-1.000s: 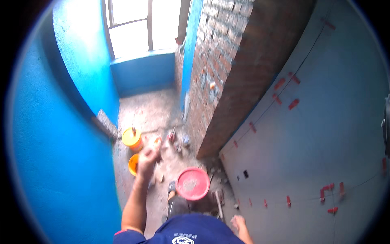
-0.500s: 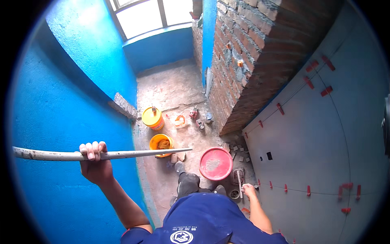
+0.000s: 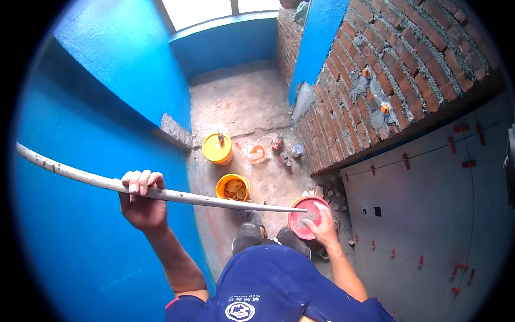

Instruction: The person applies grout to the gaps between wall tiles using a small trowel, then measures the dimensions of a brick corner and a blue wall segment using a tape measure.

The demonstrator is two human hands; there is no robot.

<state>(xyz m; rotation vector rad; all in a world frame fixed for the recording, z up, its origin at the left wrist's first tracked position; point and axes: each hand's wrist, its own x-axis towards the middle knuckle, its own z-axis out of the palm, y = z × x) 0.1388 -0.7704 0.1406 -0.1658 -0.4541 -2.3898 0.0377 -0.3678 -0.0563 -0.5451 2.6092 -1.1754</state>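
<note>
My left hand is closed around a long, whitish, stained pole, held up level across the view. The pole's far part runs past the left edge of the view; its thin end reaches right, over a round red bucket lid. Close to that end is my right hand, fingers and thumb spread apart. It appears above the lid; whether it touches the pole or the lid, I cannot tell.
Ahead stand a yellow lidded bucket and an open yellow bucket with brownish contents. Red power tools lie on the floor. Blue wall borders the left, a brick wall and grey panels with red clips the right.
My right hand has come up and left from beside a long-handled tool on the floor to the pole's thin end. The pole now slants down toward the right, and my view has turned.
</note>
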